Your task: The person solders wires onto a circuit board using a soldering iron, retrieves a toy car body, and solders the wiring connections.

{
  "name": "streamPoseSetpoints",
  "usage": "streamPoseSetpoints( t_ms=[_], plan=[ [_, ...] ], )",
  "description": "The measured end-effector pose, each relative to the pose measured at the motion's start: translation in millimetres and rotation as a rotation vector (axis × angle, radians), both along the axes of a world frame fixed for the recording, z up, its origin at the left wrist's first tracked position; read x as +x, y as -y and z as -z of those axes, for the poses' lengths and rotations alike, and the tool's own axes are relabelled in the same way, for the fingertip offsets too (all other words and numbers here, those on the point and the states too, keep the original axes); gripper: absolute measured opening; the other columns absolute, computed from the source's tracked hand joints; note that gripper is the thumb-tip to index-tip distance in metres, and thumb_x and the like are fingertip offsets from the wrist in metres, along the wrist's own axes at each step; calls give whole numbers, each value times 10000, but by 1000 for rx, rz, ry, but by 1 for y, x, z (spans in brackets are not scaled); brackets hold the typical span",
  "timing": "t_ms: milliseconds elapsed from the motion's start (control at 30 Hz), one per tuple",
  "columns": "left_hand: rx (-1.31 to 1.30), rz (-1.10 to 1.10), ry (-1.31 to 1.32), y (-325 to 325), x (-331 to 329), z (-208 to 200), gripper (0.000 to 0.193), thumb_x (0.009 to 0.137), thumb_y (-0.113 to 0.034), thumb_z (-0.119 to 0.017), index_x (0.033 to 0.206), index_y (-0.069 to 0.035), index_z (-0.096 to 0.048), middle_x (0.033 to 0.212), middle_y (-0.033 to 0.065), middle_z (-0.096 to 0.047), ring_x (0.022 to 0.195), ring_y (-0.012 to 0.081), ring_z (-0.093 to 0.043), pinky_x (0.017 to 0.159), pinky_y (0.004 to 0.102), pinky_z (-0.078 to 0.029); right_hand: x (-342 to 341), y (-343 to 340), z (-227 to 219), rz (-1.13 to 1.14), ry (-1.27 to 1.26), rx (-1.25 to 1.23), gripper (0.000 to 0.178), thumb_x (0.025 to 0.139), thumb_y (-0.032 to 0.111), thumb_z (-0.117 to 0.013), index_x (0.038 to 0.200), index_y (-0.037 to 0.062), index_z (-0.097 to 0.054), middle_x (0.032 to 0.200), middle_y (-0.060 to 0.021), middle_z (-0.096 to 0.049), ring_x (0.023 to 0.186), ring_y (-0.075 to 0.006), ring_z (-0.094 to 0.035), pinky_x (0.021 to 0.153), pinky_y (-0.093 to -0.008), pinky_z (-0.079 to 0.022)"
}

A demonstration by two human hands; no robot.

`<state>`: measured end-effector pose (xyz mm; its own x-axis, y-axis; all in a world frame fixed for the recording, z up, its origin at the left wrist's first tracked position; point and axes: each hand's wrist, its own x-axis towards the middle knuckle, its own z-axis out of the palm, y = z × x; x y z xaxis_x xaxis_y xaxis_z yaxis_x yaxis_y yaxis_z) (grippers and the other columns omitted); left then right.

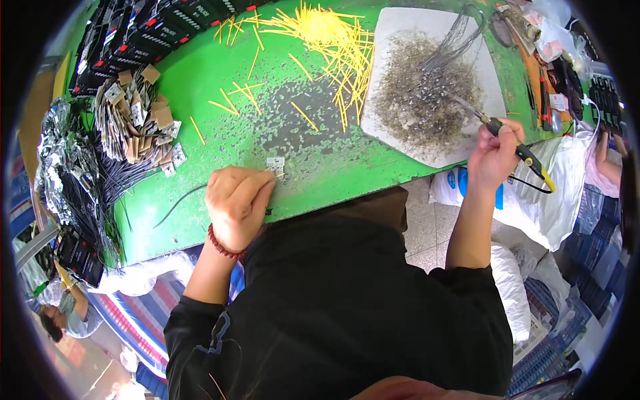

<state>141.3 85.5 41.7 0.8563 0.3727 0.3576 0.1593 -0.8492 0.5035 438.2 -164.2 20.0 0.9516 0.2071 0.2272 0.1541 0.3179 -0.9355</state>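
My right hand [495, 153] grips a soldering iron [523, 153] with a black and yellow handle. Its metal tip points left over a pale board [490, 73] strewn with grey-brown solder crumbs. On the left, my left hand [235, 203] rests at the green table's front edge, fingers curled together. A thin black cable [175, 206] runs into it from the left; its other end is hidden by the fingers. Just past my fingertips lies a small pale circuit board [275, 164], with a thin yellow piece beside it.
Yellow tubes [323, 30] are heaped and scattered on the green table [220, 63]. Small boards [133, 117] pile up at the left, near bundled black cables [110, 177] and stacked black cases [150, 33]. Thin wires [460, 40] lie on the pale board. A person [70, 313] is at lower left.
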Motion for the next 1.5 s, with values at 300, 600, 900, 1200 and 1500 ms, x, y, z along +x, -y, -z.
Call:
streamPoseSetpoints(
  t_ms=[300,600,900,1200,1500],
  plan=[
    [5,-62,-8,-13,-16,1,188,682,35,-739,834,-59,-682,758,56,-644,707,231,-609,662,346,-445,69,-15,-31,-272,1121,-863,313,841,6,-647,1134,115,-627,1002,-84,-696,799,-228,-690,675,-320,-538],
    [-37,-172,-5,1,-53,13,192,666,74,-719,819,-36,-679,742,85,-623,690,255,-595,659,350,-450,108,-79,-40,-759,1383,-991,294,791,48,-565,1064,158,-560,814,-46,-569,837,-282,-586,787,-369,-464],
    [-45,-162,74,1,-56,18,207,655,82,-728,825,-22,-673,740,80,-632,677,252,-609,632,339,-479,113,-83,-42,-871,1396,-1074,325,760,60,-616,1071,140,-561,736,-56,-541,797,-272,-585,668,-352,-468],
    [-74,-145,86,2,-61,19,207,646,78,-736,819,-25,-687,747,78,-645,677,249,-620,623,336,-498,70,-63,-77,-904,1143,-771,354,742,61,-664,1066,172,-577,681,-1,-552,580,-191,-575,491,-315,-427],
    [-85,-108,149,-1,-58,20,216,638,88,-739,816,-21,-684,732,80,-630,656,244,-613,594,329,-493,33,-77,-37,-836,1262,-884,315,781,72,-623,1070,195,-600,723,-30,-527,668,-271,-579,546,-380,-462]
  ],
)
